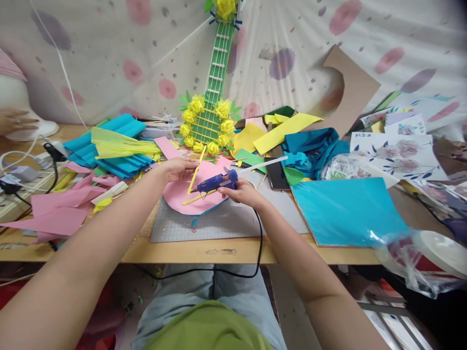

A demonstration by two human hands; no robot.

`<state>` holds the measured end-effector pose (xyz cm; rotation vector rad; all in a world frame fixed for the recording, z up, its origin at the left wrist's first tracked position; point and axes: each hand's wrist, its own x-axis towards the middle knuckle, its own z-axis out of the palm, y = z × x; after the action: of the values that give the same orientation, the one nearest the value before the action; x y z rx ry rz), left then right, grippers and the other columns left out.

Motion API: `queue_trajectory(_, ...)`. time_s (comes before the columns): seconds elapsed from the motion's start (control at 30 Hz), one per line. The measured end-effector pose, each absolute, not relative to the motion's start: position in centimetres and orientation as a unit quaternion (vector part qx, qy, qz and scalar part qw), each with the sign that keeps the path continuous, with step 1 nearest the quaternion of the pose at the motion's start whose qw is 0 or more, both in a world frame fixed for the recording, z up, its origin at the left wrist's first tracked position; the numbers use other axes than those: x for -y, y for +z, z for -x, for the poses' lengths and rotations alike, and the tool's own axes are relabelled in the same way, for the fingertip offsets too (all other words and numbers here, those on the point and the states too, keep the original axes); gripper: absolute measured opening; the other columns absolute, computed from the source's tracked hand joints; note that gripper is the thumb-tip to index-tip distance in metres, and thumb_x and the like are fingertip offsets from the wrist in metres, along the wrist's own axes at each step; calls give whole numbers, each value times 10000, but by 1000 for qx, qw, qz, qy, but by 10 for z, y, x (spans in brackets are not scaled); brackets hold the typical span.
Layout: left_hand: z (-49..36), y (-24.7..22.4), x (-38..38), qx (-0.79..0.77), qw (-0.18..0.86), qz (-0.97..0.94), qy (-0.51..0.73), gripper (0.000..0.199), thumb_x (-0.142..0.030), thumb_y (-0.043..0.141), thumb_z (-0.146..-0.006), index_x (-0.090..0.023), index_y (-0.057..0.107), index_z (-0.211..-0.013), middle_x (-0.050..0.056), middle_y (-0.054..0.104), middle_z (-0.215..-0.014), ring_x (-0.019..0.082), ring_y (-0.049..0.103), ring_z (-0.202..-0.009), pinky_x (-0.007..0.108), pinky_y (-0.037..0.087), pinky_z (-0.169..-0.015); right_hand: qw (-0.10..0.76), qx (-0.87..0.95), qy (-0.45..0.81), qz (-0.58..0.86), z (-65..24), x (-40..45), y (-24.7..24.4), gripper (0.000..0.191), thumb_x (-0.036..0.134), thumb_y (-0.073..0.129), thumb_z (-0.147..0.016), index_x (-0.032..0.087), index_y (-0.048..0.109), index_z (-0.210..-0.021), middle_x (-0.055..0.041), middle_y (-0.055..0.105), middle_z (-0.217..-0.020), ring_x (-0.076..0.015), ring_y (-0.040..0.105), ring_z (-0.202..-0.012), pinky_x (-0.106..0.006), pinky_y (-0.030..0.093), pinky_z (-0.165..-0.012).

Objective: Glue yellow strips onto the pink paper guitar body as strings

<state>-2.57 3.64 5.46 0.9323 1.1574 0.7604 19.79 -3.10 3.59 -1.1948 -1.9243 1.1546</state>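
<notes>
My right hand (pixel 241 192) is wrapped round a blue glue gun (pixel 217 182), whose nozzle points left over a pink rounded piece (pixel 178 197). A white glue stick (pixel 264 164) sticks out of the gun's back, and a black cord hangs from it. At the upper left edge of the pink piece is my left hand (pixel 180 169), its fingers bent near the top of a thin yellow strip (pixel 196 172); whether they grip it is too small to tell. Another yellow strip (pixel 199 198) lies on the pink piece, under the gun. A grey cutting mat (pixel 182 228) is beneath.
A green paper guitar with yellow flowers (pixel 207 121) leans at the back. Pink scraps (pixel 63 206) and a power strip (pixel 27 189) are left; a phone (pixel 277 174), blue board (pixel 350 211) and plastic-wrapped roll (pixel 438 253) are right. Another person's hand (pixel 16 121) is far left.
</notes>
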Motion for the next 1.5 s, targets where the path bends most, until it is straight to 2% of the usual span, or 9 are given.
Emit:
queue_trajectory(0.17,26,54,-36,-510,670,-410,350,42,-88,574,-751,-122,600,-751,0,603,-642,64,560,-553,182,469,-566,290,737,410,452,-197,28,35,393,560,588,-659,173,597,-598,27,473,-441,-72,403,-402,-214,320,-391)
queue_trajectory(0.57,28,53,-38,-509,673,-415,340,43,-97,623,-717,-126,610,-746,-15,592,-616,46,544,-510,153,455,-509,288,748,394,450,-195,28,37,376,549,596,-660,176,597,-607,15,509,-473,-81,424,-431,-215,326,-417)
queue_trajectory(0.9,29,54,-34,-491,684,-433,323,117,-121,633,-715,-120,609,-829,22,634,-671,90,600,-567,199,503,-583,292,734,401,464,-198,20,34,394,562,594,-652,177,562,-574,34,454,-434,-75,400,-422,-218,316,-416)
queue_trajectory(1.17,28,56,-29,-470,700,-442,307,60,-127,563,-773,-112,619,-788,42,647,-683,113,616,-584,244,527,-599,309,724,394,474,-200,21,39,375,532,581,-676,182,537,-551,40,429,-425,-78,400,-438,-217,305,-428)
queue_trajectory(1.5,25,55,-26,-460,706,-440,311,63,-80,579,-754,-85,642,-753,50,650,-649,84,603,-548,158,486,-514,322,720,375,487,-202,15,36,398,546,567,-673,162,539,-572,37,436,-440,-84,422,-462,-220,312,-473)
